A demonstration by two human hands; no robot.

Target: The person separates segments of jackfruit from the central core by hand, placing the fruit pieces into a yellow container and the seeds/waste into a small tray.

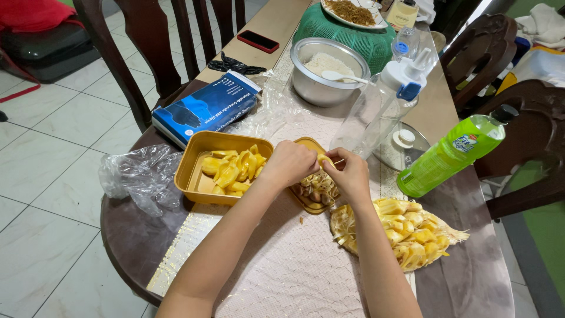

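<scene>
Both my hands meet over a shallow brown lid (308, 143) that holds seeds and pale stringy scraps. My left hand (288, 165) and my right hand (348, 172) pinch one small yellow jackfruit pod (323, 159) between their fingertips. To the left stands a brown rectangular container (200, 154) with several peeled yellow pods (234, 169). A chunk of unpeeled jackfruit (406, 231) lies on the table by my right forearm.
A blue glove box (206, 109), crumpled clear plastic bag (138, 174), metal bowl of rice with a spoon (325, 68), clear water bottle (382, 100), green bottle (450, 154), phone (258, 41), green basket under a plate of noodles (341, 29). Dark wooden chairs surround the table.
</scene>
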